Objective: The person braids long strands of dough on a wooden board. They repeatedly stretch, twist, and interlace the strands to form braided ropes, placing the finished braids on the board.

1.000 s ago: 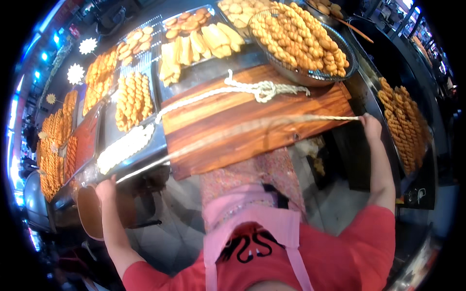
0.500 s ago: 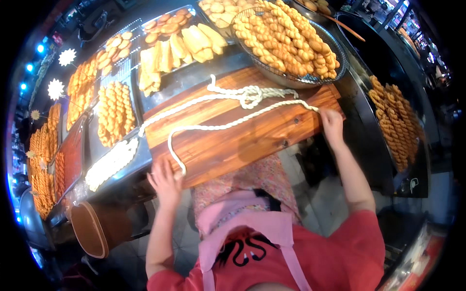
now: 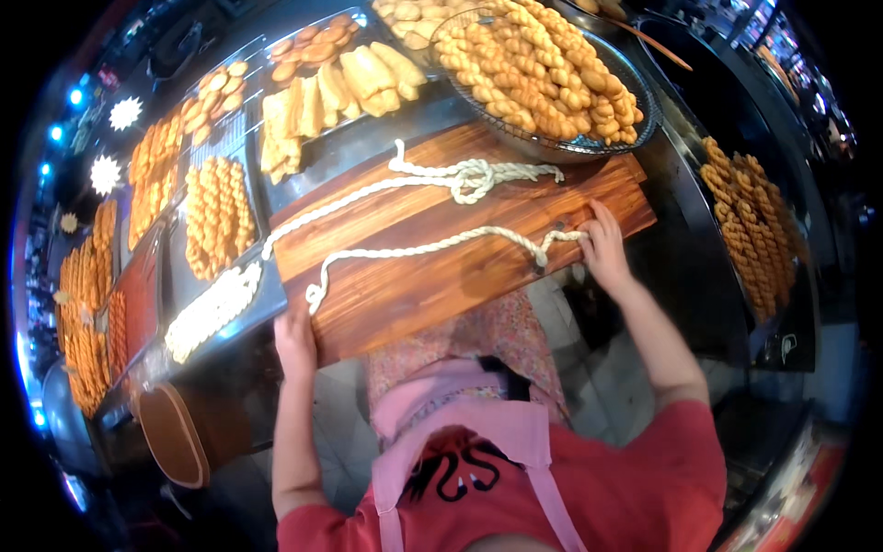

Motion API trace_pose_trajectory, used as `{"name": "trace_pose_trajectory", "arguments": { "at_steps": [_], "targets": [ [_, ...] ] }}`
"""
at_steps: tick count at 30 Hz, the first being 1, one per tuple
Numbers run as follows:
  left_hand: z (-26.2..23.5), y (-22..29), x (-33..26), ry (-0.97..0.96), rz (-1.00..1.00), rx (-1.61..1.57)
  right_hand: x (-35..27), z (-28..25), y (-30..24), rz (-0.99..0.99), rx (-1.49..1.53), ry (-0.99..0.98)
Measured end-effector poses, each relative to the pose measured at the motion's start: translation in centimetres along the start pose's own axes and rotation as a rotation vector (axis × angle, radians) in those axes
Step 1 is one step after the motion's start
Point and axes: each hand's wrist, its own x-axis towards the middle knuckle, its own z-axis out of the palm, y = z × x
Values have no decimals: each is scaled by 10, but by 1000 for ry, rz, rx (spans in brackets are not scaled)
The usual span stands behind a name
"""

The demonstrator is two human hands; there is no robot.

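A thin, pale twisted rope of dough [image 3: 405,250] lies in a wavy line across the wooden board [image 3: 395,317]. Its left end curls up at the fingertips of my left hand [image 3: 296,342], which is closed on it at the board's left edge. At the other end, my right hand [image 3: 607,253] touches the dough with its fingers stretched out, near the board's right edge. Farther back, a second pale dough rope [image 3: 359,189] has a knotted, folded part at its right, and its left end hangs at the board's edge.
A wire basket [image 3: 644,101] heaped with fried dough twists [image 3: 533,78] stands behind the board. Trays at the left hold fried sticks [image 3: 340,87], twists [image 3: 219,216] and raw pale twists [image 3: 213,311]. More twists [image 3: 750,225] lie at the right. A brown bin [image 3: 175,437] stands lower left.
Both hands have shifted slightly left. The front dough rope has slackened, with a dip near its right end and a small curl at its left. My left fingers have drawn together; my right fingers have extended.
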Motion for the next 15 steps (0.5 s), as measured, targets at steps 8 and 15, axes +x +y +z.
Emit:
{"name": "trace_pose_trajectory", "arguments": {
  "at_steps": [8,15],
  "targets": [
    [-14,1,-20,68,-328,-291,26,11,115,117,-301,156],
    [9,25,17,-133,-154,251,16,-30,90,493,132,84]
  ]
}}
